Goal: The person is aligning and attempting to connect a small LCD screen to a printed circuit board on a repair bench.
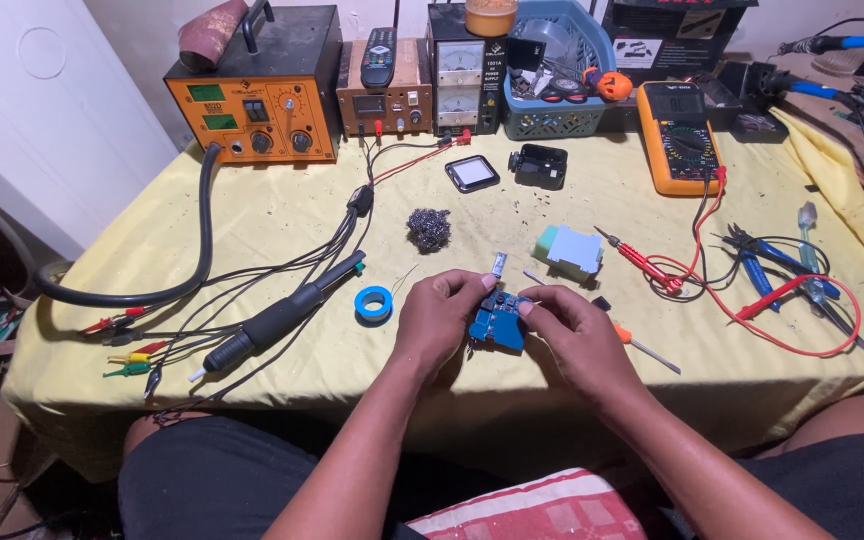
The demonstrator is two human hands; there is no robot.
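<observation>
Holding a small blue circuit board (498, 322) between both hands, you keep it just below the centre of the frame, above the yellow-covered bench (282, 215). Your left hand (439, 318) pinches its left edge, fingers closed on it; your right hand (570, 332) grips the right edge the same way. The board's long axis runs roughly left to right, tilted slightly, its component side facing up toward you. A blue tape roll (373, 303) lies just left, a soldering handle (277, 322) farther left.
</observation>
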